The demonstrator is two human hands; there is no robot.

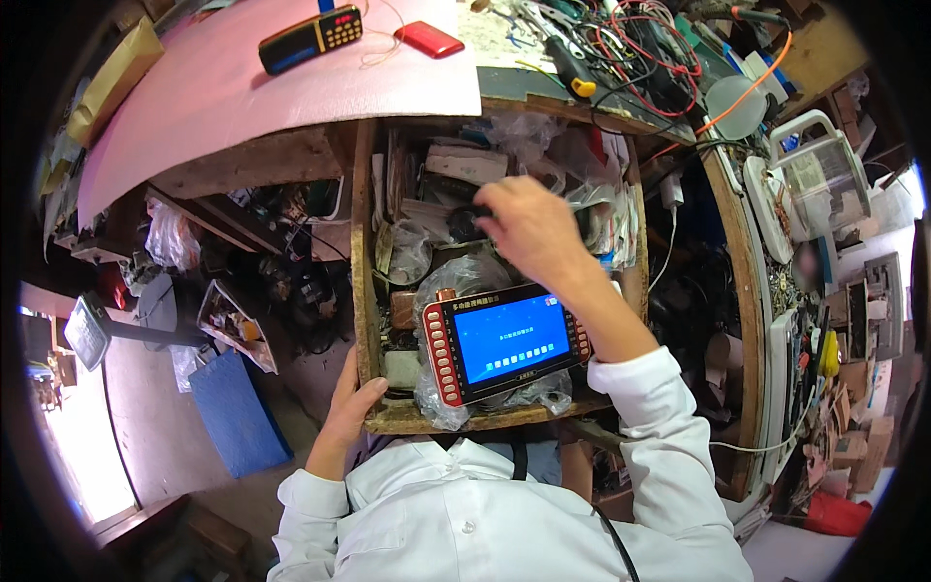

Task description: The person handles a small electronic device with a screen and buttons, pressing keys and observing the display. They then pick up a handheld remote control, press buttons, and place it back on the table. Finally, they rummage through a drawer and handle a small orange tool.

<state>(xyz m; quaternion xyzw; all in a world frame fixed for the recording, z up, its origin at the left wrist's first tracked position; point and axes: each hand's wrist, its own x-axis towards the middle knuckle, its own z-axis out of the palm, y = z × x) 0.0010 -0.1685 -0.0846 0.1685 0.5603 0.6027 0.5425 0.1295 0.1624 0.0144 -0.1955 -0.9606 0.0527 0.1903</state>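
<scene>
1. A wooden drawer (363, 291) is pulled out from under the workbench (291, 155), and every place here is told from this drawer.
2. The drawer's front left corner is gripped by the left hand (351, 405). The fingers are curled shut over the wooden edge, most likely so that the drawer is kept from sliding or tipping.
3. A red media player with a blue screen (509, 341) is laid flat on top of the bags at the front of the drawer. The screen is lit and turned up, so it can be seen from above.
4. The right hand (529, 228) is reached over the player into the back part of the drawer. The fingers are bent down around a small dark thing (464, 223), but it cannot be told whether that thing is truly held.
5. The rest of the drawer is filled with clear plastic bags (456, 281) and small parts, piled loosely.
6. Behind the drawer, on the bench top, a pink foam sheet (233, 87) is spread. A black and yellow radio (310, 39) and a small red gadget (429, 39) are rested on it, perhaps so they are kept from scratches.
7. To the right of the drawer's back, tangled wires (650, 58) and a screwdriver (567, 68) are left on the bench.
</scene>
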